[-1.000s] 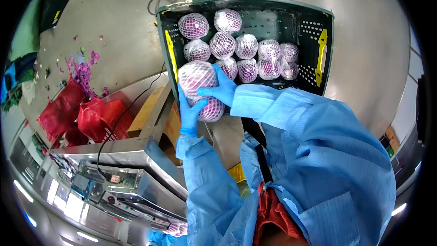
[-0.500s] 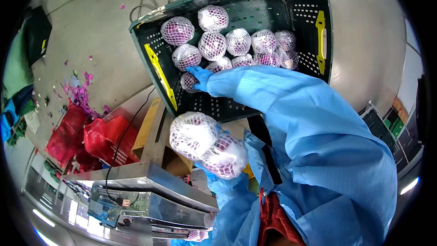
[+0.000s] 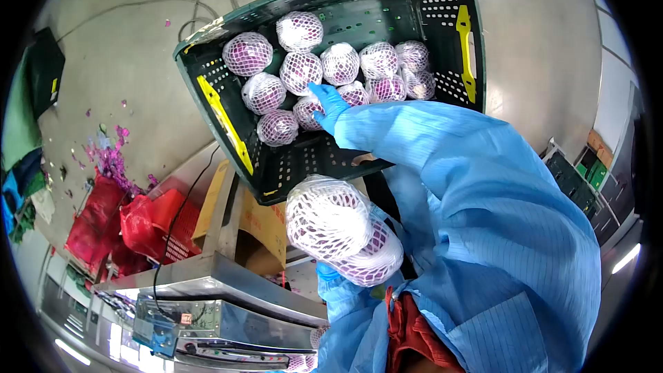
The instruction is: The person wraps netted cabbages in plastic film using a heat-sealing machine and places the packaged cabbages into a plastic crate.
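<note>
In the head view my left hand [image 3: 330,273] is mostly hidden beneath two purple round heads, apparently red cabbages [image 3: 328,217], in white foam nets and clear wrap. It supports them close to my body. My right hand [image 3: 331,107], in a blue glove, reaches into a dark green crate [image 3: 359,10]. Its fingers are apart and touch a netted cabbage [image 3: 305,112] in the front row. Just left of that lies another netted cabbage [image 3: 277,128]. Several more, such as this cabbage [image 3: 300,72], sit together in the crate's middle and left.
Yellow handles [image 3: 226,124] mark the crate's short ends. Left of me stand a metal bench with a machine [image 3: 228,318], a cardboard box [image 3: 262,228] and a red basket [image 3: 183,228]. Purple leaf scraps [image 3: 117,159] litter the floor, where a cable [image 3: 200,7] also lies.
My right hand has let go of the leftmost front cabbage and moved right to its neighbour. The two cabbages on my left hand have shifted right. The crate appears farther left in view.
</note>
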Tool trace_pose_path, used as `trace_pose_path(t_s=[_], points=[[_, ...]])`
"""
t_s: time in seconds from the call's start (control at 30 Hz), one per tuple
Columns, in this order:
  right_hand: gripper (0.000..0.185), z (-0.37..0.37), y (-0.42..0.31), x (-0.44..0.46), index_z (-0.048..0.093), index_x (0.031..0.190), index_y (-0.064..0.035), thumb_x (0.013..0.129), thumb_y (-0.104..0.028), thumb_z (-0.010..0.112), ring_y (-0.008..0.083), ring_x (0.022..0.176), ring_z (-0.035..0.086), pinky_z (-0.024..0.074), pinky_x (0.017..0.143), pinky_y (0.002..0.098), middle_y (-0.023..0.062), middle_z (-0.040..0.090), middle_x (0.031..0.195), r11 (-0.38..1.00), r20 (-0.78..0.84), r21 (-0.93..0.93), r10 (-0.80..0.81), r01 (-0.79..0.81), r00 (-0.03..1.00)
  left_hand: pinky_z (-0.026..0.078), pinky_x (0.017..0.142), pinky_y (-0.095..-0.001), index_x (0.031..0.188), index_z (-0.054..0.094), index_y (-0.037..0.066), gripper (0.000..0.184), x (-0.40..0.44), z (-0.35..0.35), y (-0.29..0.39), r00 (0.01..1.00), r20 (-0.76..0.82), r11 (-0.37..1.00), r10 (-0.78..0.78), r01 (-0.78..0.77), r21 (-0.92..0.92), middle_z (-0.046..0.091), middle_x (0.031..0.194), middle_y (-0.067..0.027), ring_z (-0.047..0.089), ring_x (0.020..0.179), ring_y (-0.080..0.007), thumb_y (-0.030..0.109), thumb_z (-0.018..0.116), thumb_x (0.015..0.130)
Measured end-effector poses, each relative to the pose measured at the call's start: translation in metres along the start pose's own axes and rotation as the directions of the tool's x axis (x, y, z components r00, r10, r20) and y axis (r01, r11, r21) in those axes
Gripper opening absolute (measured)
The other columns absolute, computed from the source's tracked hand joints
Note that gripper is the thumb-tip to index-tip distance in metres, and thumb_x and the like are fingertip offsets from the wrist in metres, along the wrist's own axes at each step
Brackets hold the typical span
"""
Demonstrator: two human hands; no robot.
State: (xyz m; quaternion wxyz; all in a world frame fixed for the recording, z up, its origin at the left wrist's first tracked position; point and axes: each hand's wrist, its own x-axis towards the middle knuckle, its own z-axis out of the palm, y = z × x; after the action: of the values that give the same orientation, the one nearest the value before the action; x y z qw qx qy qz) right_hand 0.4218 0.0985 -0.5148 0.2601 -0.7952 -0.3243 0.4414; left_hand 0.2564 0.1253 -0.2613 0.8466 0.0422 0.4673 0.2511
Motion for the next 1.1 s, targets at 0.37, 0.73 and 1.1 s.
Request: trace_pose_path(t_s=[0.37,0.73,1.1], points=[[0.065,-0.062,0.109,-0.013,0.041,0.138,-0.0086,0.079,-0.021,0.066,0.0395,0.11,0.051,0.0439,0.095,0.0417,0.0228,0.049,0.121,0.994,-0.154,-0.078,0.063,-0.076,0.986,0.043,0.101,-0.0402,0.138,0.037,-0.002,0.076,-0.001,0.008,-0.012,0.995,0.071,0.997,-0.067,0.065,0.032,0.051,0.132,-0.0165,0.054,0.117,-0.0282,0.031,0.068,0.078],[0.074,-0.132,0.078,0.003,0.037,0.14,-0.0088,0.074,-0.019,0.069,0.0432,0.119,0.046,0.0397,0.101,0.0458,0.0236,0.041,0.135,0.807,-0.083,-0.499,0.318,-0.316,0.944,0.043,0.1,-0.0387,0.137,0.038,-0.003,0.076,-0.002,0.016,-0.015,0.987,0.141,0.997,-0.08,0.076,0.034,0.052,0.131,-0.0157,0.055,0.116,-0.0268,0.029,0.07,0.076],[0.049,-0.074,-0.078,0.02,0.051,0.131,-0.0036,0.092,-0.034,0.056,0.022,0.108,0.06,0.0467,0.096,0.0351,0.012,0.062,0.118,-0.014,0.623,0.781,-0.057,-0.624,0.78,0.045,0.097,-0.0338,0.133,0.044,-0.004,0.063,0.134,-0.035,0.038,0.993,0.086,0.903,-0.083,0.038,0.428,0.058,0.124,-0.0118,0.058,0.109,-0.0214,0.01,0.071,0.077]])
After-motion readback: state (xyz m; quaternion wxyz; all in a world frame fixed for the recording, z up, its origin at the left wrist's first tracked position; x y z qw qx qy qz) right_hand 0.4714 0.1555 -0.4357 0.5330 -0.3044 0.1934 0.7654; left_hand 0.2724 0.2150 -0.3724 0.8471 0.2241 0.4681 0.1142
